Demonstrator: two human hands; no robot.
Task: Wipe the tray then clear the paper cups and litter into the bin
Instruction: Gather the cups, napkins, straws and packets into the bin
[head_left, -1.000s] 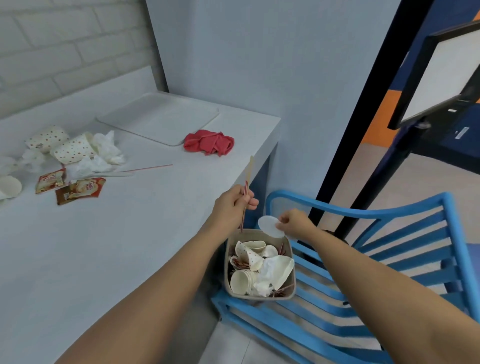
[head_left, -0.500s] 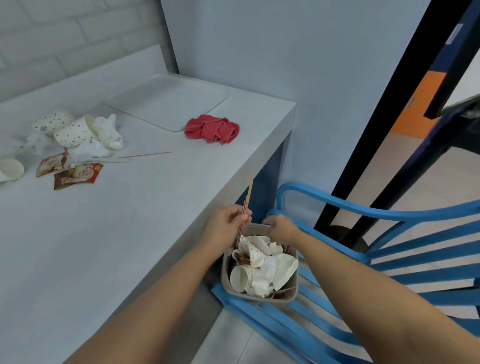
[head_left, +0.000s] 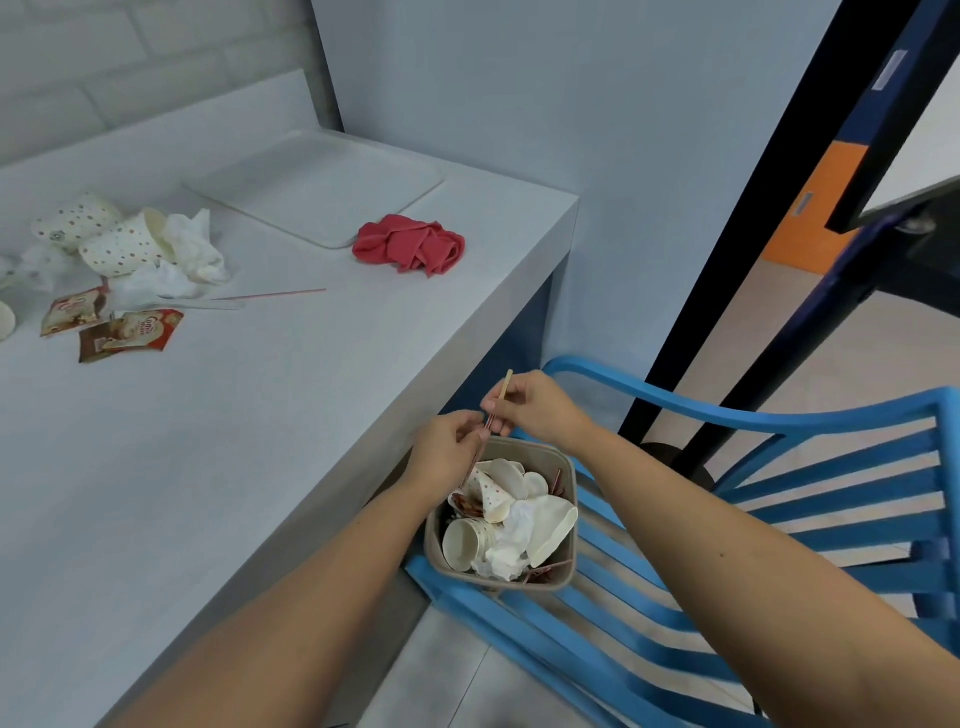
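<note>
The left hand (head_left: 449, 449) and right hand (head_left: 537, 410) both pinch thin stirring sticks (head_left: 503, 392) just above the bin (head_left: 435, 545), which stands on a blue chair (head_left: 727, 415). The bin looks heaped to its rim, so dropped sticks may glance off the crushed cups inside and fall between the chair's slats. More paper cups (head_left: 124, 244) and wrappers lie well apart from the bin, on the table (head_left: 260, 441).

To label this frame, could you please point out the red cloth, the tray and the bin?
red cloth (head_left: 410, 247): head view, middle of its crumpled folds.
tray (head_left: 332, 182): head view, bare flat centre.
bin (head_left: 550, 578): head view, front wall below the rim.
</note>
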